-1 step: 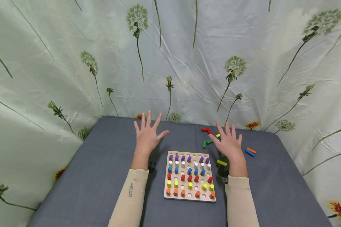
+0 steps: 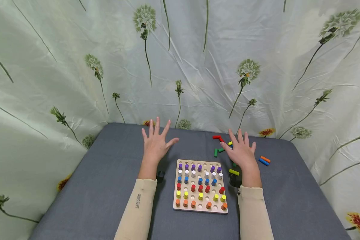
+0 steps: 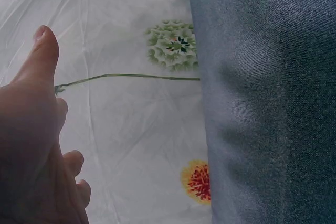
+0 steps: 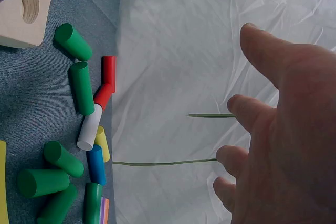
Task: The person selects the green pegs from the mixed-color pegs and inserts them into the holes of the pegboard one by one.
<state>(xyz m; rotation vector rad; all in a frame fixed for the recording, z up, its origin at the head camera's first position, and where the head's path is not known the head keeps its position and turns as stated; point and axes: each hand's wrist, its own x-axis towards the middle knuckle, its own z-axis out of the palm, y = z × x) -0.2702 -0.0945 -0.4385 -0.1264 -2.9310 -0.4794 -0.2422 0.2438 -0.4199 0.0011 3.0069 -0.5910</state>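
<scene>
Nothing has moved since the earlier frame. Left hand (image 2: 155,144) and right hand (image 2: 241,152) hover flat above the grey table (image 2: 108,186), fingers spread and straight, holding nothing. Between them lies the wooden peg board (image 2: 200,186), its pegs standing in coloured rows. Loose pegs (image 4: 83,87) lie scattered beneath and beside the right hand.

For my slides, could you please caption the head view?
Both hands, left hand and right hand, spread open above a wooden pegboard, loose pegs lying beside the right one.
</scene>
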